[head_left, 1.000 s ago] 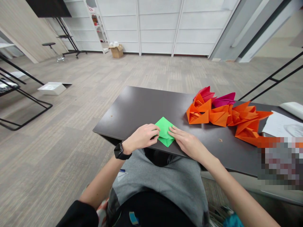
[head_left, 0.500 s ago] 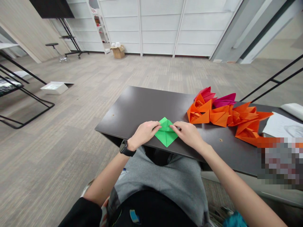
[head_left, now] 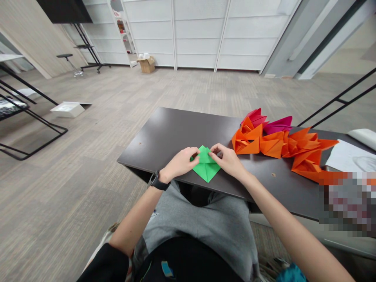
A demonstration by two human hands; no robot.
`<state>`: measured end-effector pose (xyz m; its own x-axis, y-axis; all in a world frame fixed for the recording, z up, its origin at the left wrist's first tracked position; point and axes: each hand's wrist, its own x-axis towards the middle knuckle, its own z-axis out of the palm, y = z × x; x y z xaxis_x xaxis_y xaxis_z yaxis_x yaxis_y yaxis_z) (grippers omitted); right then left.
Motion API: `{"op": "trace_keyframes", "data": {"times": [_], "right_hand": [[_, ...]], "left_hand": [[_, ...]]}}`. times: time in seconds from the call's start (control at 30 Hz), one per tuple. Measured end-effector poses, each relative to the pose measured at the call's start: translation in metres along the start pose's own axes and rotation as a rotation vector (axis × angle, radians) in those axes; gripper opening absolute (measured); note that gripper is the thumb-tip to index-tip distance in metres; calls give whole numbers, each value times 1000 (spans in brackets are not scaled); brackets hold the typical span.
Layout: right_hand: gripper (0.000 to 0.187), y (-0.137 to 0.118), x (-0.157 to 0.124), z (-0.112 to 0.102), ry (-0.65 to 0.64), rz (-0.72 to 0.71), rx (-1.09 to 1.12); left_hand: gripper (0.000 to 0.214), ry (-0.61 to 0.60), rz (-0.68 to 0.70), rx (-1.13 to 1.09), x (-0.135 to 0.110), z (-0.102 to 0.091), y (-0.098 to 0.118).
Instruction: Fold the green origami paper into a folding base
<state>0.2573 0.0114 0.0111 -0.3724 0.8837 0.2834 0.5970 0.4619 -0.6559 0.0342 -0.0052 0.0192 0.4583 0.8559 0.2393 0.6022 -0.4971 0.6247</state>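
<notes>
A sheet of green origami paper, folded into a diamond with creases, lies flat near the front edge of the dark table. At its left side my left hand has its fingers curled, thumb and fingertips closed on the paper's edge. My right hand pinches at the upper right part of the paper with thumb and forefinger. On my left wrist sits a black watch.
Several folded orange paper shapes stand to the right, with a red one and a magenta one behind them. A white paper sheet lies further right. A cardboard box is on the floor by the white cabinets.
My right hand has moved up slightly towards the paper's top corner. My left hand has shifted a little upward along the left edge. The green paper stays in place.
</notes>
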Motion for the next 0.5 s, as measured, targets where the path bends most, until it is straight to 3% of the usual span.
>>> {"op": "trace_keyframes", "data": {"times": [0.13, 0.23, 0.37, 0.5], "right_hand": [[23, -1, -17, -8, -181, -233, -92], [22, -2, -23, -8, -230, -293, -197], [21, -4, -19, -4, -203, -246, -193], [22, -7, -10, 1, -169, -35, -12]], "left_hand": [[14, -69, 112, 69, -8, -4, -4], [15, -68, 115, 85, -10, -6, -4], [12, -32, 81, 73, -11, -5, -4], [19, 6, 81, 71, -12, -3, -2]]}}
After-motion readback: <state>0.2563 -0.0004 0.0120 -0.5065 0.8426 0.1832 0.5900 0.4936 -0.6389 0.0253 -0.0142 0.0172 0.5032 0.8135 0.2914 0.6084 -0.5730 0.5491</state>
